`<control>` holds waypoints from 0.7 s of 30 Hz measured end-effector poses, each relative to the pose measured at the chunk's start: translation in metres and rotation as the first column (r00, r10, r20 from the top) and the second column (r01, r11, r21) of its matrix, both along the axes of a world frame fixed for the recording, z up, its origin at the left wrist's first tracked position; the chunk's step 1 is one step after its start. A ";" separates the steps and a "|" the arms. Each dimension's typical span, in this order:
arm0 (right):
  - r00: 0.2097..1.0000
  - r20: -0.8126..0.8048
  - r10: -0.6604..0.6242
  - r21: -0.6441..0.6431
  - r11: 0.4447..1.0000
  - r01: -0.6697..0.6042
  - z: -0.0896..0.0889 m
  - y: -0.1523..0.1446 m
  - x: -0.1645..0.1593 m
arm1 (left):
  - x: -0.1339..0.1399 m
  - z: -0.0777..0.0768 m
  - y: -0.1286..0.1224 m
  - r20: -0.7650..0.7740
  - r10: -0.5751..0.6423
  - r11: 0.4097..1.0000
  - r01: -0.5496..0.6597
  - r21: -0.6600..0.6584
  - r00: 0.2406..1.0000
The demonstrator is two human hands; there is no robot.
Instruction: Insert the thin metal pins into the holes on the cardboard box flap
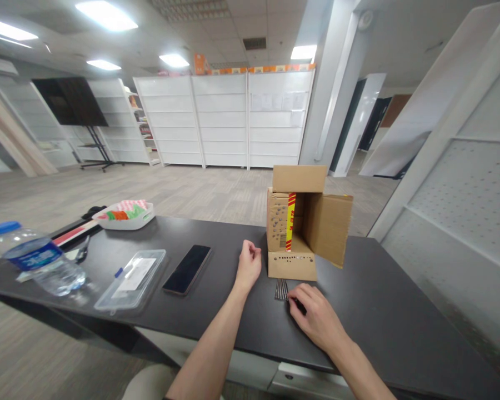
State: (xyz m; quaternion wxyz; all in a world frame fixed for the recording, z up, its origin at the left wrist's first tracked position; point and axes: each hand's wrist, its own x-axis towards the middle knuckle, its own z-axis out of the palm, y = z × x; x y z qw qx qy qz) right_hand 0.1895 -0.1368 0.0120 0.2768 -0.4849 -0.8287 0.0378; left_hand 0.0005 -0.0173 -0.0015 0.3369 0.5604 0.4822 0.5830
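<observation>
My left hand (249, 265) is raised just left of the cardboard box, its fingers curled together; anything inside them is too small or hidden to make out. My right hand (316, 311) rests low over the table, thumb and index finger pinched at the right end of a row of thin metal nails (280, 290). What lies between those fingertips is hidden. Behind the nails, the cardboard box (278, 222) stands with its opening towards me and its flaps spread. Small dark and grey dots mark its left flap and its lower flap (292, 265).
Left on the dark table (220, 311) lie a phone (188, 269) and a clear plastic case (133, 280). Farther left are a water bottle (41, 258) and a white basket (127, 222) with colourful contents. A white perforated panel (462, 222) borders the right side.
</observation>
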 end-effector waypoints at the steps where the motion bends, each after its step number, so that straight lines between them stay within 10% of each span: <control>1: 1.000 0.000 -0.001 0.000 1.000 0.001 0.000 0.000 0.000 | 0.000 -0.001 0.000 -0.001 -0.001 1.000 0.001 0.002 1.000; 21: 0.999 -0.001 0.034 -0.021 0.999 -0.034 0.003 0.000 -0.001 | -0.001 -0.002 0.001 0.000 -0.009 1.000 0.009 -0.005 1.000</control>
